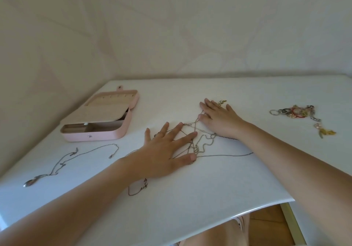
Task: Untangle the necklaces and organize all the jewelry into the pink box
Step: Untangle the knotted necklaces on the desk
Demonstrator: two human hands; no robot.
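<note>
At lower left one necklace (76, 155) lies loose on the surface, with our open pink box (91, 137) above it. Our left hand (163, 150) and right hand (219, 118) press flat, fingers spread, on the tangled chains (196, 146) at mid-frame. Dragging them apart could tighten knots or snap links.

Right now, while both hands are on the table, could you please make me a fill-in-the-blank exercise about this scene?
The pink box has its lid ___.
The pile of rings lies to the ___ of the right hand.
The single necklace lies to the ___ of the left hand.
The number of hands on the tangled chains is ___.
Missing words: open, right, left, two.
</note>
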